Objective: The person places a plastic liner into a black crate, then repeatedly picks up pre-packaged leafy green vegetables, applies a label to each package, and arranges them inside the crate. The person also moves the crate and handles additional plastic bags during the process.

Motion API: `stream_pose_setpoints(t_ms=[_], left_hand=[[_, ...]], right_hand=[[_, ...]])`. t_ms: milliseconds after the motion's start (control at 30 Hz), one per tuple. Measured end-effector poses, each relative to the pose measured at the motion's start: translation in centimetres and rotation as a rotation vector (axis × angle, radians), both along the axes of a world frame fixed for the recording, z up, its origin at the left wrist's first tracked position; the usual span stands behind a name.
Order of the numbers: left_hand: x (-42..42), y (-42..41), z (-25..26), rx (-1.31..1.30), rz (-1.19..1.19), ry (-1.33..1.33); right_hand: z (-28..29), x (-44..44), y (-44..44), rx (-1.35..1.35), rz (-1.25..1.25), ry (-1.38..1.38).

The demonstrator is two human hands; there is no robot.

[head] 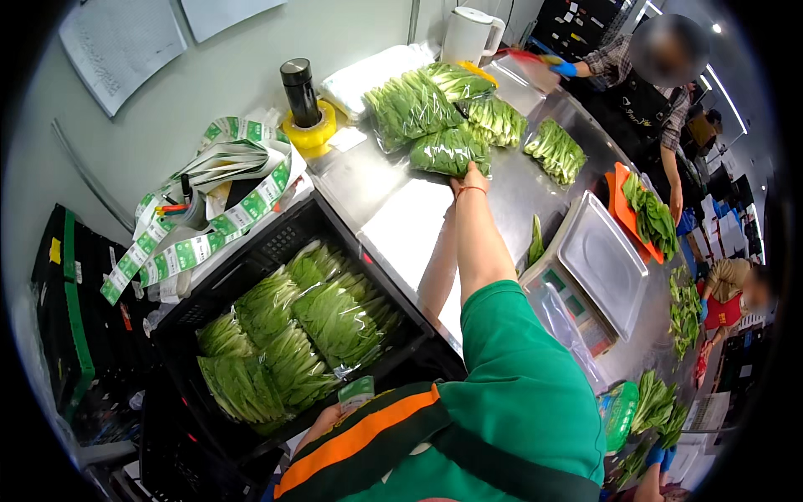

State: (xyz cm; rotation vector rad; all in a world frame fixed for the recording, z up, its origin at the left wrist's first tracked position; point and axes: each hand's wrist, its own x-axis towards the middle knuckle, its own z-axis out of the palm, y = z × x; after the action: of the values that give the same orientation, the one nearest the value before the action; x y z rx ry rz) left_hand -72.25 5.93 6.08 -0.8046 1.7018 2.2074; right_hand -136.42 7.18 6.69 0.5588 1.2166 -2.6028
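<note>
My right hand (470, 181) grips the near edge of a clear bag of leafy greens (449, 150) on the steel table (521, 201). More bagged greens (411, 106) lie against and behind that bag, and a separate bag (556, 152) lies to their right. Low beside the near edge of a black plastic crate (433, 332), my left hand (323, 425) is partly hidden by my clothing; a green-and-white label (356, 394) shows at its fingers. Several bags of greens (339, 320) fill much of the crate.
A weighing scale (603, 263) stands right of my arm, beside an orange tray (621, 207) with loose greens. Label strips (188, 251), a yellow tape roll (310, 128) and a black flask (300, 91) are at the left. Co-workers (652, 94) stand across the table; a gloved co-worker's hands (660, 457) are lower right.
</note>
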Motion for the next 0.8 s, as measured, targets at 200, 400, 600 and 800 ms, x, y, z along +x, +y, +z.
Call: stream_pose_setpoints(t_ms=[200, 400, 600, 800], left_hand=[[-4.5, -1.3, 5.9, -0.135, -0.050, -0.156], [-9.6, -1.0, 8.0, 0.280, 0.337, 0.024], [-11.9, -0.3, 9.1, 0.296, 0.402, 0.062], [-10.7, 0.6, 10.8, -0.343, 0.024, 0.277]], right_hand=[[8.8, 3.1, 9.0, 0.753, 0.262, 0.468], [22.6, 10.6, 15.2, 0.926, 0.690, 0.977], [17.9, 23.5, 11.4, 1.316, 0.590, 1.749], [14.5, 39.0, 11.5, 1.050, 1.059, 1.836]])
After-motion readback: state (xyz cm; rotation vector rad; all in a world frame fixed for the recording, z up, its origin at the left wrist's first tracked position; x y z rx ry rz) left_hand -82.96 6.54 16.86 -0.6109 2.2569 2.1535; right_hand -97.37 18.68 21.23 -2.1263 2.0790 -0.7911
